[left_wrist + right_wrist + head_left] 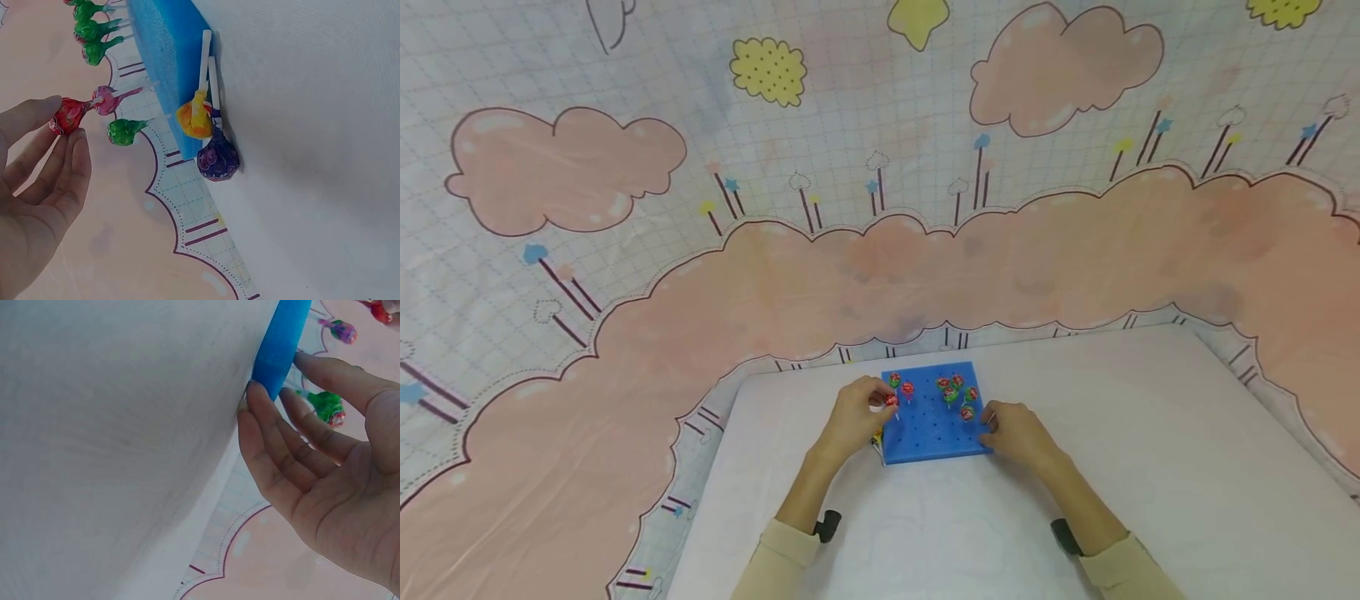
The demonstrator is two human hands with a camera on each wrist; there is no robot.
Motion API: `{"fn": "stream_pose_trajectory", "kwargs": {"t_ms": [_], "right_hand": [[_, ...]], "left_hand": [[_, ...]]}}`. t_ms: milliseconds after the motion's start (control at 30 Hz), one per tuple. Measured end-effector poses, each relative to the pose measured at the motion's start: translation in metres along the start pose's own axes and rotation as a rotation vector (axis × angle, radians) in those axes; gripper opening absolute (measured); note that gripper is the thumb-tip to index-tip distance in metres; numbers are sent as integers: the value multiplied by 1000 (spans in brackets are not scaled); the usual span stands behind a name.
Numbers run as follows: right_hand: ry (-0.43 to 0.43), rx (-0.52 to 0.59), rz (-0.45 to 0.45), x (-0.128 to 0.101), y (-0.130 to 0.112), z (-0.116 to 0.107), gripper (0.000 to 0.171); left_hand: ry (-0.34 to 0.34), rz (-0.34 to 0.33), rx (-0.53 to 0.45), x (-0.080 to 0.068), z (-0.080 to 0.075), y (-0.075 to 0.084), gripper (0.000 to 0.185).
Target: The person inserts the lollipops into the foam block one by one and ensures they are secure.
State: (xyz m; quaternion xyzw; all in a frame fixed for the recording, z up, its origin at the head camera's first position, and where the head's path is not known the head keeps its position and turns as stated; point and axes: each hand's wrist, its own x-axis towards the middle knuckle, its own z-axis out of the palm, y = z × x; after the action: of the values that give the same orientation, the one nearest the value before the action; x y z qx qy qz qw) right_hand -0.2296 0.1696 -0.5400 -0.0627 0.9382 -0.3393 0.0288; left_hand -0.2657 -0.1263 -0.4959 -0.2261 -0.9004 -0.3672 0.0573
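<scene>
My left hand (852, 417) pinches the wrapped head of a red lollipop (70, 117) between thumb and fingertips, above the left part of a blue foam board (936, 446) dotted with small holes. Close to it, a pink lollipop (106, 100) and a green lollipop (125, 131) stand on their sticks in the board. At the board's near right edge, my right hand (1021, 433) holds the edge, thumb over the top and fingertips against the side. A green lollipop (326, 407) rises just beside those fingers.
More red and green lollipops (951, 392) stand in a cluster on the board's right half. A yellow lollipop (195, 119) and a purple lollipop (217, 157) lie against its left side, on the white table (925, 533). A cloud-printed cloth (850, 275) hangs behind.
</scene>
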Motion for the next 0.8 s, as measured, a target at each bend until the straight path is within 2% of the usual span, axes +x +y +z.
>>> {"fn": "stream_pose_trajectory", "kwargs": {"t_ms": [300,800], "right_hand": [[6,12,2,-1,0,0,21],[5,10,-8,1,2,1,21]], "left_hand": [[-13,-36,42,2,5,-1,17],[-5,-30,28,3,6,-6,16]]}}
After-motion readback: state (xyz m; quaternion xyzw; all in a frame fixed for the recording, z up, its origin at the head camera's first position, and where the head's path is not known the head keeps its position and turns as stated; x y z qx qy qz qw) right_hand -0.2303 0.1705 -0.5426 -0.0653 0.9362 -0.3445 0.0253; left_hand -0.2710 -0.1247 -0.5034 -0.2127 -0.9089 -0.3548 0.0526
